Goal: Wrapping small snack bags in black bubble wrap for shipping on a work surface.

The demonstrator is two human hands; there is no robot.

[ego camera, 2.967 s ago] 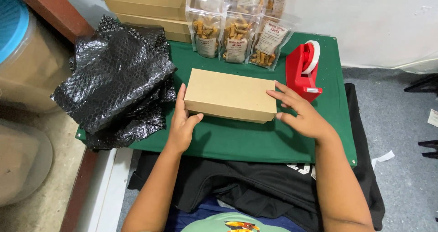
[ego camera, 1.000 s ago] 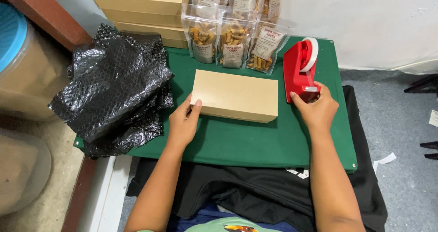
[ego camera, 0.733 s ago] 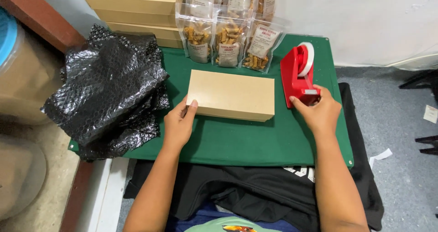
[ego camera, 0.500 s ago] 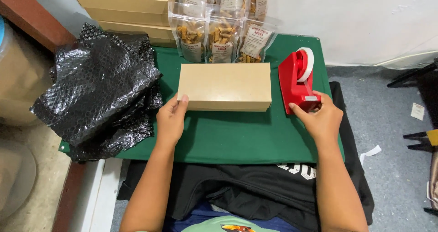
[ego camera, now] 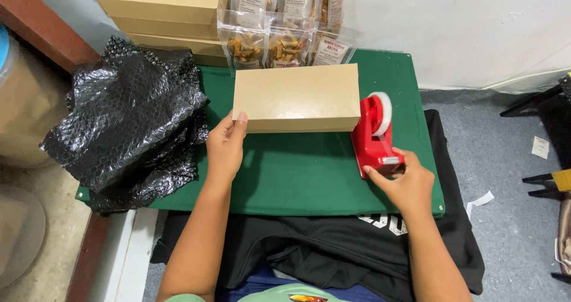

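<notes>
Green table mat [ego camera: 309,177] bearing kraft box [ego camera: 296,97] at centre; left hand [ego camera: 226,147] flat against its left end; right hand [ego camera: 401,183] fingers curled on red tape dispenser [ego camera: 375,137] touching box's right; a careless tug may shift the box.

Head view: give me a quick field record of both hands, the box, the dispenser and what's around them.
left hand: fingers on the left end of the closed plain brown cardboard box
right hand: fingertips on the near end of the red tape dispenser
dispenser: right of the box
surface: green cloth-covered table
left side: crumpled black bubble wrap
behind: stacked brown boxes, clear snack pouches
</notes>
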